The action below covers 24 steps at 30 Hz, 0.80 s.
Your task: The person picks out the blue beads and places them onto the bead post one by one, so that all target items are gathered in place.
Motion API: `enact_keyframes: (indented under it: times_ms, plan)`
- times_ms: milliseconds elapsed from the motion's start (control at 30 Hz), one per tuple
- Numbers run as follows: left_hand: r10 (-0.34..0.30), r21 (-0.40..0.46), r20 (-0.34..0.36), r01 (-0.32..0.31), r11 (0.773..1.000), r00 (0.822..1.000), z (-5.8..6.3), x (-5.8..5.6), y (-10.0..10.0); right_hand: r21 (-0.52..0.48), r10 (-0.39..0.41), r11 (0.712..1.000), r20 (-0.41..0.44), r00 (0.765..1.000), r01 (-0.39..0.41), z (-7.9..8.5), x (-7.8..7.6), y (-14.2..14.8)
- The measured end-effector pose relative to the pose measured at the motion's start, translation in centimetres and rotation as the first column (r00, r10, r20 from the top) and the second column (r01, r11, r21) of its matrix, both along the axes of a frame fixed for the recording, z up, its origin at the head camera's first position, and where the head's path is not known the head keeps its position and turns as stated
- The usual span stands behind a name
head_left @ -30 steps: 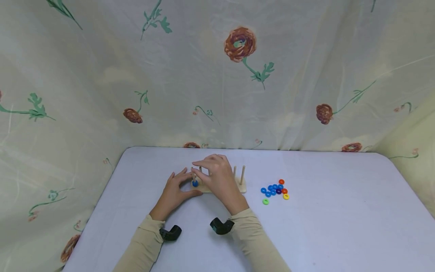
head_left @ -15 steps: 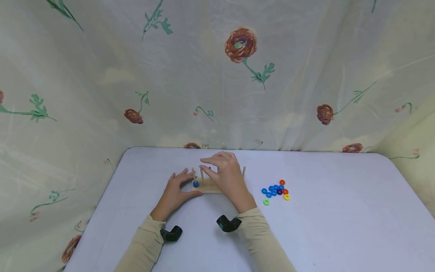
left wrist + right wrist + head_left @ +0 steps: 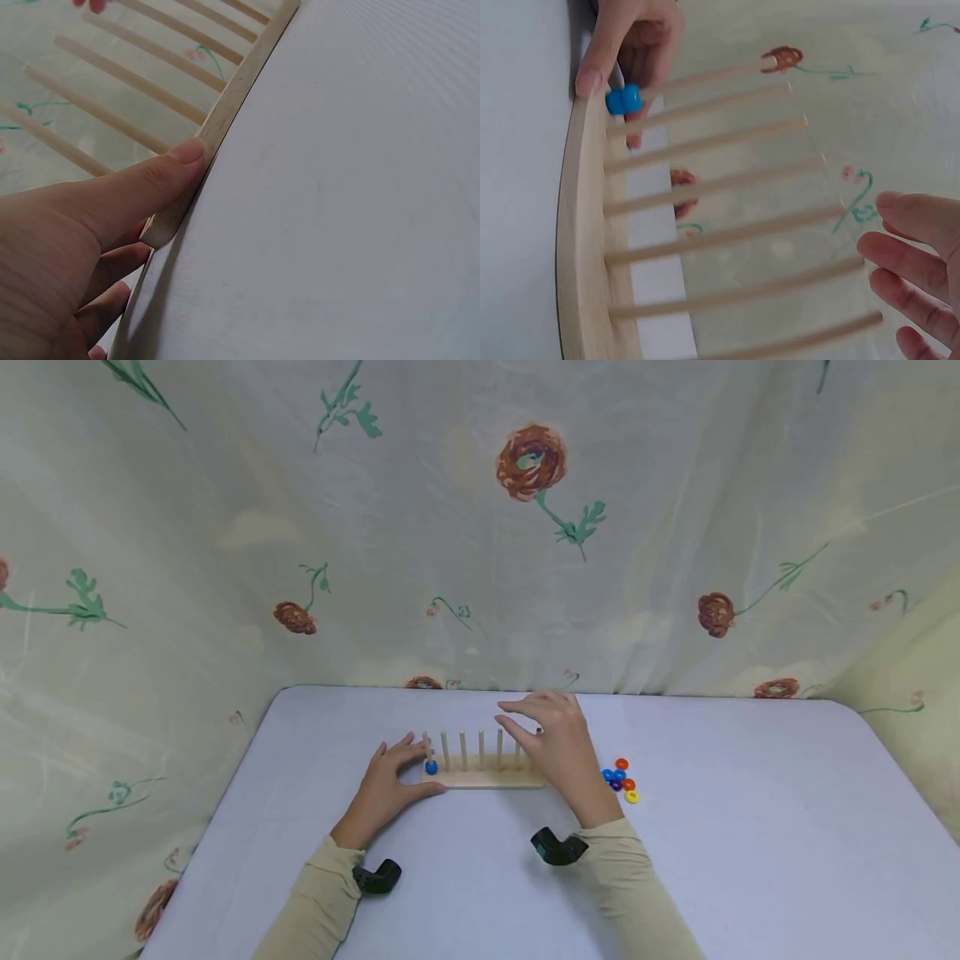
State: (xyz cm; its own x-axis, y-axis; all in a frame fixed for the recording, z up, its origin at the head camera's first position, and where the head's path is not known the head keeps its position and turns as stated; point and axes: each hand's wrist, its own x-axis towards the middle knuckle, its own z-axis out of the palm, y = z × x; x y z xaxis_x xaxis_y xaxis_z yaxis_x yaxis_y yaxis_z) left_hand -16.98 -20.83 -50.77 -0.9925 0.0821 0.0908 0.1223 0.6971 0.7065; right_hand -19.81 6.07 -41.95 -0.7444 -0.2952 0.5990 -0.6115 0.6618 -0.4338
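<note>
A wooden peg board (image 3: pixel 491 779) with a row of upright pegs stands on the table. At its left end, my left hand (image 3: pixel 386 787) grips the base, thumb on the front edge and fingers behind. Blue beads (image 3: pixel 624 99) sit stacked at the bottom of the leftmost peg; the other pegs in sight are bare. Above the board's right end is my right hand (image 3: pixel 558 752), thumb and fingers apart with nothing between them. It hides the rightmost pegs in the head view. In the right wrist view its fingertips (image 3: pixel 889 201) are near the peg tops.
Right of the board lies a cluster of loose ring beads: orange (image 3: pixel 622 764), blue (image 3: pixel 619 775), dark blue (image 3: pixel 616 785) and yellow (image 3: pixel 632 797). My right hand and wrist cover part of it. A flowered curtain (image 3: pixel 420 527) hangs behind the white table (image 3: pixel 750 827).
My right hand has moved right, from the blue beads' peg along the board to its far end, uncovering the middle pegs. The left hand stays on the base.
</note>
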Motion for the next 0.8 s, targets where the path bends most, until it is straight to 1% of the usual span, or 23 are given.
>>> enact_keyframes:
  times_ms: [167,267,333,567,667,800]
  plan:
    - [-0.003,0.005,-0.009,0.003,1.000,1.000,0.1,0.1,0.0,-0.009,-0.018,1.000,-0.051,0.999,0.018,0.0,-0.1,2.3]
    - [-0.003,0.006,-0.011,0.003,1.000,1.000,0.1,0.1,0.0,0.008,-0.020,1.000,-0.085,0.996,0.021,-0.3,-0.1,3.6]
    - [-0.003,0.003,-0.011,0.003,1.000,1.000,0.1,0.1,0.1,0.030,-0.023,0.999,-0.090,0.996,0.026,-0.5,0.0,4.5]
    - [-0.001,-0.003,-0.012,0.001,1.000,1.000,0.0,0.2,0.1,0.140,-0.052,0.989,-0.021,0.998,0.055,-1.6,0.7,7.6]
    - [0.002,0.000,-0.008,-0.002,1.000,1.000,0.1,0.2,0.1,0.208,-0.046,0.977,0.013,0.999,0.043,-2.2,0.9,8.8]
    - [0.007,-0.001,-0.008,-0.007,1.000,1.000,0.2,0.3,0.1,0.298,-0.037,0.955,0.062,0.997,0.017,-3.1,1.1,10.0]
